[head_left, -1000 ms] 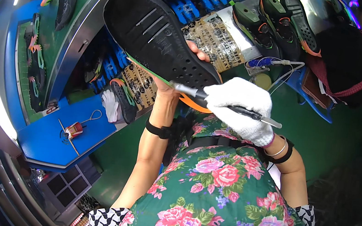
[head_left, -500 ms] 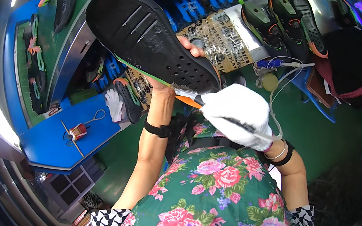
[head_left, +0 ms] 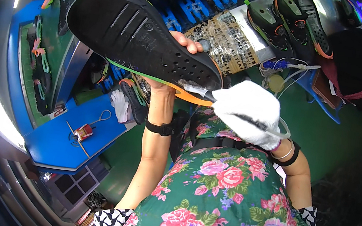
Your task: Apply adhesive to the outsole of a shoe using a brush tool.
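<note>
A black shoe sole (head_left: 129, 36) with slots, round holes and an orange and green rim is tilted up in front of me. My left hand (head_left: 184, 42) is bare and closed round it; fingertips show over the far edge, the rest is behind the sole. My right hand (head_left: 248, 112), in a white glove, is wrapped round a brush (head_left: 210, 97). Its pale, wet-looking bristles touch the sole's near edge by the orange rim. A clear tube (head_left: 286, 130) comes out behind the glove. The glove hides most of the handle.
On the blue table (head_left: 54, 141) at left lie a red spool-like thing (head_left: 82, 133) and a pale glove (head_left: 120, 105). A conveyor (head_left: 45, 66) carries more soles. Shoes (head_left: 272, 26) stand at the far right, beside a taped cardboard piece (head_left: 228, 43) and a black bag (head_left: 351, 67).
The sole has shifted slightly left, showing more of its orange rim. My right hand and the brush have moved a little right along the near edge. The view has shifted slightly.
</note>
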`<action>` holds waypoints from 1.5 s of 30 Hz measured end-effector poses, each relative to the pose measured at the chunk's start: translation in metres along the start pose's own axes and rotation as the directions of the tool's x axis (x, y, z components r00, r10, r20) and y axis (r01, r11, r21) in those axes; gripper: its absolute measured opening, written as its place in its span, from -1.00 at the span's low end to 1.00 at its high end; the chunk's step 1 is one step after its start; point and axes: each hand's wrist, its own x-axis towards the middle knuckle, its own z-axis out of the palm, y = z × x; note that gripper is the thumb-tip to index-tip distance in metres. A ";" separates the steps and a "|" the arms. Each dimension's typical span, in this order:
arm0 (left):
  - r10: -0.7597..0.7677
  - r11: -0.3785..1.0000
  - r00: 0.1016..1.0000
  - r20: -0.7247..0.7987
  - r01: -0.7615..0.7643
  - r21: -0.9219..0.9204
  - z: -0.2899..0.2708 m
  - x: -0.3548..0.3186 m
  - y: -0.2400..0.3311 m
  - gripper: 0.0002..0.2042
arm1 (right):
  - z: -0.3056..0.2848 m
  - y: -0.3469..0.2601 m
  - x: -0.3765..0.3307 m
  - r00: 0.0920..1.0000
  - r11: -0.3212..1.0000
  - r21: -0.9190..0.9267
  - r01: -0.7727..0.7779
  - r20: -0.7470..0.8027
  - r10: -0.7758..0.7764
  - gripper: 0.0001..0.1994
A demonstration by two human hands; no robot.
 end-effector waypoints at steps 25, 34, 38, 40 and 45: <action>0.049 0.996 0.991 0.122 -0.057 0.062 0.013 0.027 0.003 -0.34 | -0.013 0.004 -0.008 1.000 0.999 0.052 0.015 0.007 -0.016 -0.77; 0.046 0.992 0.988 0.144 -0.062 0.109 0.016 0.034 0.003 -0.34 | -0.019 -0.001 -0.009 0.998 0.998 -0.033 0.061 0.027 -0.060 -0.75; 0.039 0.992 0.986 0.161 -0.058 0.115 0.016 0.036 -0.001 -0.33 | -0.011 -0.001 -0.013 0.978 0.975 -0.090 0.205 0.052 -0.201 -0.67; 0.069 0.995 0.990 0.119 -0.078 0.066 0.019 0.035 -0.003 -0.31 | -0.001 -0.006 -0.013 0.978 0.976 -0.062 0.208 0.022 -0.207 -0.69; 0.052 0.998 0.993 0.108 -0.055 0.023 0.029 0.030 -0.009 -0.28 | -0.001 -0.020 -0.006 0.977 0.976 -0.045 0.214 0.038 -0.212 -0.72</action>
